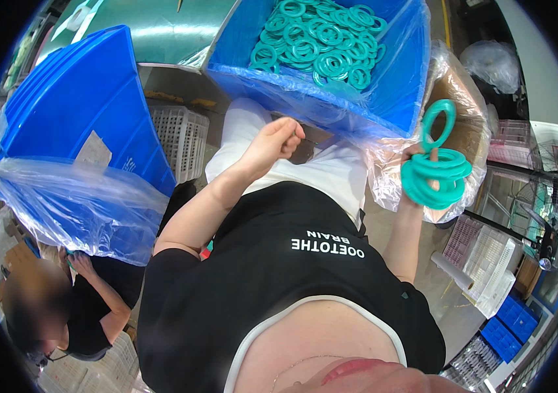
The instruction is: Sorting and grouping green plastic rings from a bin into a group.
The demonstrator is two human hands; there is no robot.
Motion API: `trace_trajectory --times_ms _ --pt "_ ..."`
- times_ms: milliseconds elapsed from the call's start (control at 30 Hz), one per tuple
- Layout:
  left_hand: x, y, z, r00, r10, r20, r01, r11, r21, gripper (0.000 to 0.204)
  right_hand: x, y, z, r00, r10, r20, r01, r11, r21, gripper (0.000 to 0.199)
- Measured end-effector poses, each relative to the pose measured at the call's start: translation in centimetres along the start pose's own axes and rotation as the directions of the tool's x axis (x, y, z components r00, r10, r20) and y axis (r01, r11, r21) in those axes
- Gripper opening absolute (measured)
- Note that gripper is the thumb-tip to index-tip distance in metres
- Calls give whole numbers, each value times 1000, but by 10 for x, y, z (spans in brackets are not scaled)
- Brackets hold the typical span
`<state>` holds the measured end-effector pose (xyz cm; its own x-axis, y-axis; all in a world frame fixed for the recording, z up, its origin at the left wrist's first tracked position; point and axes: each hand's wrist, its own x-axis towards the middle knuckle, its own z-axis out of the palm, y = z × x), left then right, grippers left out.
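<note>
My right hand (415,154) is at the right, over an open cardboard carton lined with clear plastic (465,98). Several teal rings (437,175) are stacked around its fingers, hiding much of the hand. One more teal ring (437,124) stands tilted above the stack, by the fingertips; whether the hand grips it I cannot tell. My left hand (275,143) is in front of my lap with its fingers curled closed, and no ring shows in it. Just ahead, a blue bin (383,108) with a clear plastic liner holds a heap of teal rings (324,39).
A large blue bin (89,98) with plastic film leans at the left. Behind it stand a green-topped table (174,29) and a white crate (187,141). A co-worker (99,308) is at the lower left. Crates (482,259) and a fan (550,226) stand at the right.
</note>
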<state>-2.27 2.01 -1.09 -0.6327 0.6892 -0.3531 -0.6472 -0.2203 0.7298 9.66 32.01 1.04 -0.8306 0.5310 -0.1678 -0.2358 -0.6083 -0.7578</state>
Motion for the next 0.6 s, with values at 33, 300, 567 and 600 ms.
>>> trace_trajectory --times_ms 33,300,567,600 --pt "0 -1 3 997 -81 5 81 997 2 24 12 -4 -16 990 83 -114 -48 958 283 19" --pt "-3 -11 30 979 -116 168 93 986 135 19 -26 59 26 974 226 23 -222 970 -101 24" --pt "-13 -13 42 989 -22 149 -63 839 540 27 -27 90 10 897 362 252 -227 869 -439 28" --pt "-12 -19 41 988 -16 155 -68 851 521 25 -28 89 12 902 392 183 -280 852 -442 27"
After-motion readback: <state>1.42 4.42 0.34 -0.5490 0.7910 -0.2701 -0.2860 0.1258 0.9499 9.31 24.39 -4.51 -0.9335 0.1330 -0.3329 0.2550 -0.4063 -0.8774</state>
